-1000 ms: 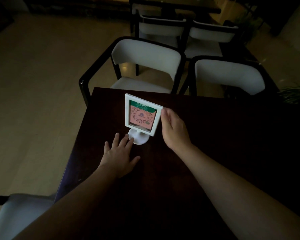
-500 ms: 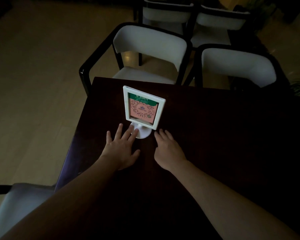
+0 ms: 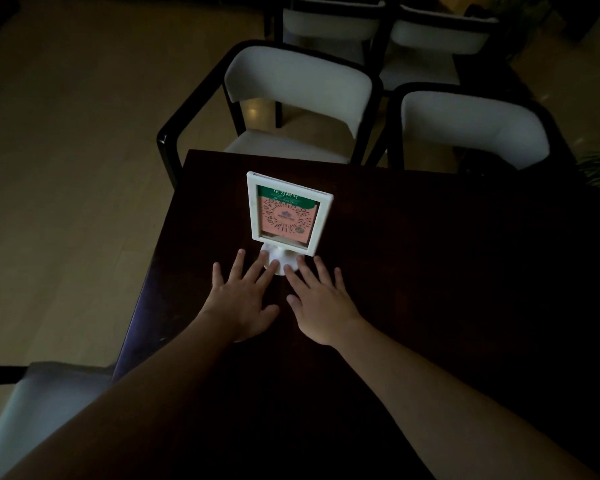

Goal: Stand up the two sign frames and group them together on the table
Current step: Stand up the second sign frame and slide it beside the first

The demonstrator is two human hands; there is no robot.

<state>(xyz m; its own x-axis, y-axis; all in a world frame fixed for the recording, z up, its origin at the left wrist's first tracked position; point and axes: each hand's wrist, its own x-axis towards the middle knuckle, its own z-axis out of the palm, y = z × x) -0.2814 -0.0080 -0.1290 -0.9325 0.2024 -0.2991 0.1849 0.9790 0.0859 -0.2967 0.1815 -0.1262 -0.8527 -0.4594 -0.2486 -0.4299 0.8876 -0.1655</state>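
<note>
One white frame (image 3: pixel 289 212) stands upright near the desk's (image 3: pixel 430 271) far left corner. Both hands lie flat, fingers spread, just before it: left hand (image 3: pixel 244 299) and right hand (image 3: pixel 321 304) touch its round base (image 3: pixel 277 260) with their fingertips

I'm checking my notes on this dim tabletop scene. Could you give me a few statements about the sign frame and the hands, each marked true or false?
1. The white-framed sign frame stands upright on its round base. True.
2. The right hand grips the frame's top edge. False: it lies flat, fingertips at the base.
3. The left hand lies open on the dark wooden table. True.
4. Two sign frames are visible. False: only one shows.
</note>
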